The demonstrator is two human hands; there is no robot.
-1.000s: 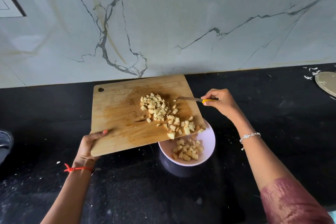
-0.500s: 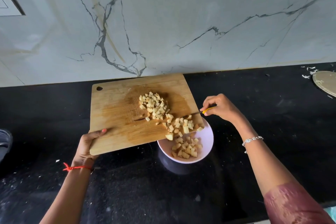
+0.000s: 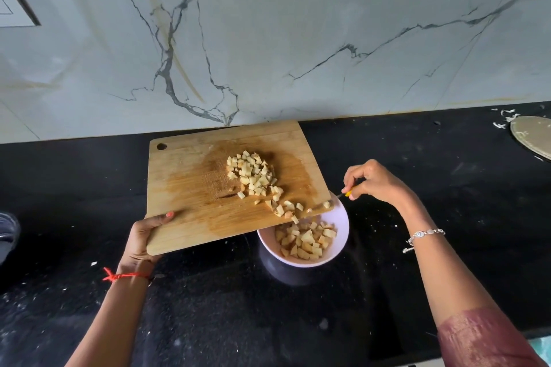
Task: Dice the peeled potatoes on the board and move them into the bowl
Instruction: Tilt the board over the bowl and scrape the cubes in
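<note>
Potato dice, small pale-yellow cubes [image 3: 252,176], lie mostly in a heap near the middle of the rectangular wooden chopping board [image 3: 190,188]. A thin trail runs down to the board's lower right corner, which overhangs the round pale-pink bowl [image 3: 343,228]. More cubes [image 3: 304,240] already sit inside the bowl, on the black speckled countertop [image 3: 298,322].

The left hand [image 3: 146,237] grips the board's near left corner, thumb on top and fingers hidden beneath, holding it raised and tilted toward the bowl. The right hand [image 3: 376,182] pinches the small yellow-handled knife [image 3: 346,194] in curled fingers, its blade tip at the overhanging corner.

A second ago the blade lay higher on the board, just right of the heap. It has since swept down along the right side to the edge, and the loose cluster that sat near that edge has thinned to a few pieces. The heap itself has barely shifted.

That sweep looks to have carried one batch across, so the dicing seems finished and the transfer roughly half done. The heap probably needs another pass or two.
</note>
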